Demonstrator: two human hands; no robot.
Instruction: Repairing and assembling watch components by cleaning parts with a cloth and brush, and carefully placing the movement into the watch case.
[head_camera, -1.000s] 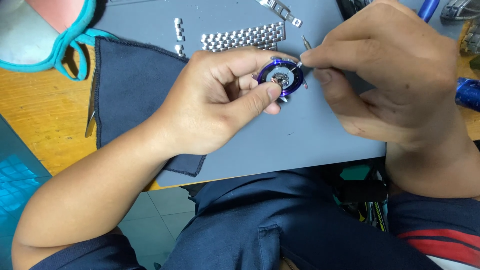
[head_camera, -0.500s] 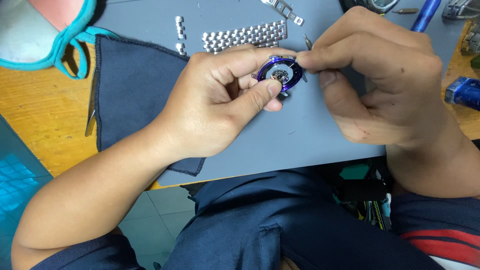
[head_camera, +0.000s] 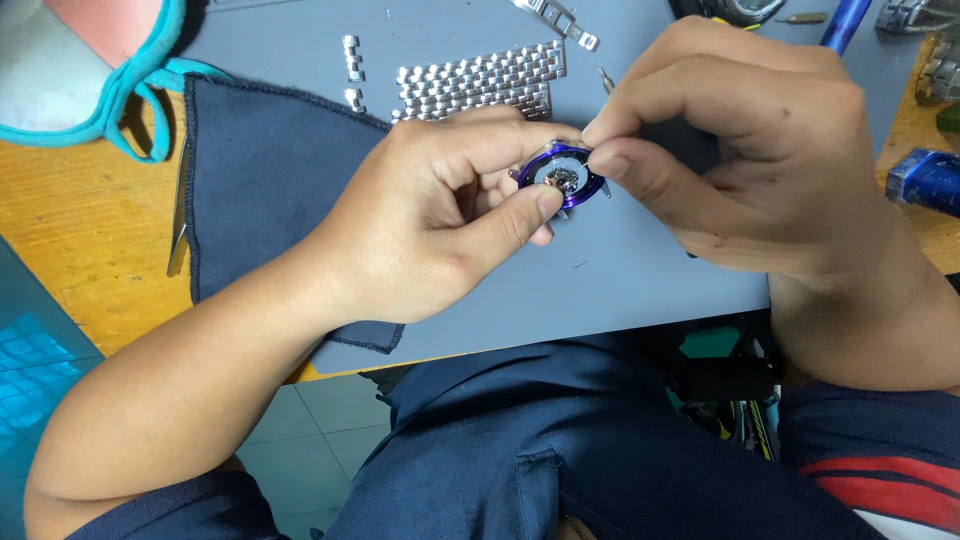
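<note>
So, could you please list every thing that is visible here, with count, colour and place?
watch case: 1, purple rim, held between both hands
metal bracelet: 1, silver, on mat behind the hands
loose links: several, silver, left of bracelet
cloth: 1, dark blue, on mat's left part
mat: 1, grey, on wooden table
tweezers: 1, metal, beside cloth's left edge
left hand: 1, grips the case
right hand: 1, fingertips pinch at the case's edge
</note>
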